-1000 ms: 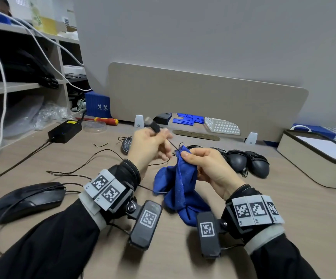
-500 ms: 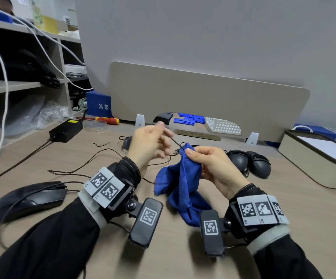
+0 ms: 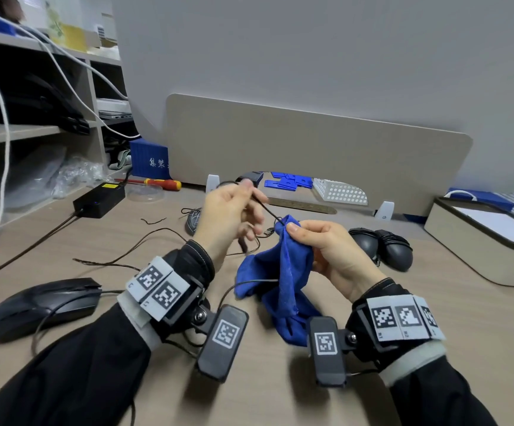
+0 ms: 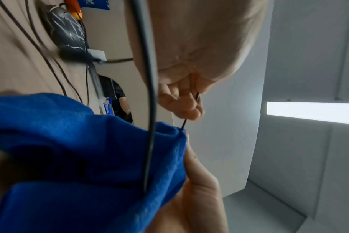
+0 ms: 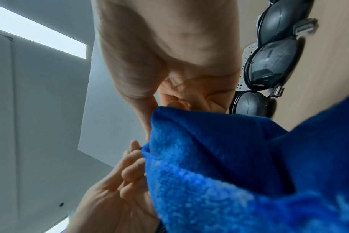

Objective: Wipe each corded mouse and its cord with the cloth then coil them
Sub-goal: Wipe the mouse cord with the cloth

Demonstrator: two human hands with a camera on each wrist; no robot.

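Left hand [image 3: 228, 216] pinches cord [image 3: 267, 210]; right hand [image 3: 326, 250] grips cloth [image 3: 280, 272] around it.

Both hands were up off the desk, close together. Left hand [image 3: 229, 215] was raised a bit higher, fingers curled and pinching the cord [image 3: 266, 209]. Right hand [image 3: 331, 250] sat just beside it, thumb and fingers clamped on the cloth [image 3: 280, 272], both wrists angled inward.
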